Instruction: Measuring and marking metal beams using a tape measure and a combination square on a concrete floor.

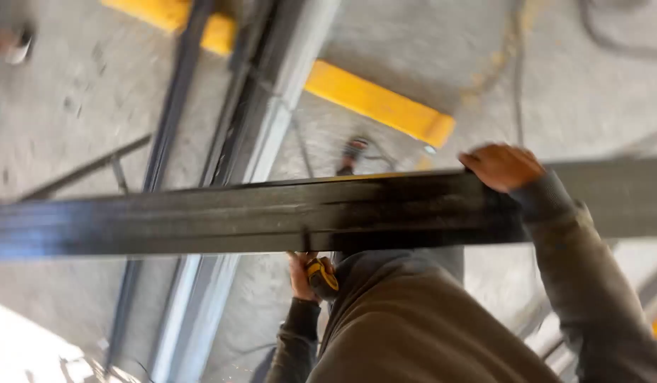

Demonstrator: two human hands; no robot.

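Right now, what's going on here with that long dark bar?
A person in a grey-brown hooded top is handling a long dark metal bar that runs across the whole view. The right hand rests over the bar's top edge. The left hand sits just under the bar, holding a small yellow and black tool. Below lie a concrete floor with a painted yellow stripe and more metal rails. The picture is blurred, so finer detail is unclear.

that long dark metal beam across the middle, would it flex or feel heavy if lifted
The long dark metal beam looks straight along its whole span, so probably stiff. Its length and thick steel-like section suggest heavy and awkward to balance. The right hand rests over its top edge; the smooth face may be slippery.
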